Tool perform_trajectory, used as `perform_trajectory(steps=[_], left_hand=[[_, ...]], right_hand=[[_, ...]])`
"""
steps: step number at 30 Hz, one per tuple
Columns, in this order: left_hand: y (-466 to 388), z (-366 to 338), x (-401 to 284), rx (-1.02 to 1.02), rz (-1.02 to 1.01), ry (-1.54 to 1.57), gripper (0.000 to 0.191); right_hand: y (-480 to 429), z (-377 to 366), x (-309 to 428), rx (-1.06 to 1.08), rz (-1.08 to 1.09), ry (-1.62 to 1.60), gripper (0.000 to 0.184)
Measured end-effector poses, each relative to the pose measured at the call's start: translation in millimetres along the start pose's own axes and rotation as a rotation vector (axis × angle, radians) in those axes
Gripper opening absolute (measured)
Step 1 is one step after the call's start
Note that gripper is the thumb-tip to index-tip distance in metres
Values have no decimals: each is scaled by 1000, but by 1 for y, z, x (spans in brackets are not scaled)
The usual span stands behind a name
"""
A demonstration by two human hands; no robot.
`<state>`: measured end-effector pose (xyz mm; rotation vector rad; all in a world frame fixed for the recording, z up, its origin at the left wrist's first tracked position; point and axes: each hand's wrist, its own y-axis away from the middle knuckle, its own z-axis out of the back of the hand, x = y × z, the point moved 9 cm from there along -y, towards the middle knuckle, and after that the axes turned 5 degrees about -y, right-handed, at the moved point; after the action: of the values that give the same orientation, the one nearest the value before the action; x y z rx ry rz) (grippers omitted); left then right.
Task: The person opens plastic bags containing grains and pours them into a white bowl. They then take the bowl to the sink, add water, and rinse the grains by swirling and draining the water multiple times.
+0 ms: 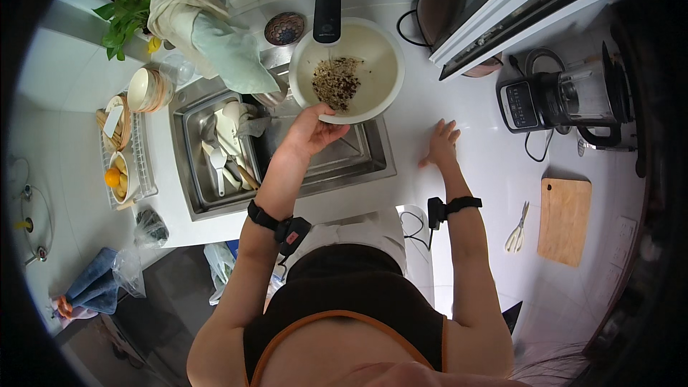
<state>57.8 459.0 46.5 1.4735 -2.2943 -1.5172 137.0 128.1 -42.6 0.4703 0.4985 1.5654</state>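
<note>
My left hand [318,131] grips the near rim of a round cream bowl [382,64], thumb over the edge and fingers beneath. Mixed light and dark grains [336,81] lie in the bowl's bottom. Above its far side reaches a black faucet head [327,5] with a lit display; a thin stream of water seems to fall from it onto the grains. The bowl is over the far right part of a steel sink [344,172]. To the right, my right hand [442,142] rests on the white countertop [419,188], fingers spread, holding nothing.
Utensils and a white board [228,134] fill the left basin. Left of it stand stacked bowls [142,90] and a wire rack [144,172]. A cloth [231,56] hangs behind the sink. At right are an open window frame [516,16], blender [559,99], scissors [516,231] and cutting board [564,220].
</note>
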Motion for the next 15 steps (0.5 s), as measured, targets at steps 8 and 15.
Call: perform_trajectory(steps=[8,15], left_hand=[[7,-25,6,124,85,79,43],[5,-48,8,293,143,158,48]], right_hand=[[2,4,3,-12,5,12,151],[-4,-1,0,3,-9,34,153]])
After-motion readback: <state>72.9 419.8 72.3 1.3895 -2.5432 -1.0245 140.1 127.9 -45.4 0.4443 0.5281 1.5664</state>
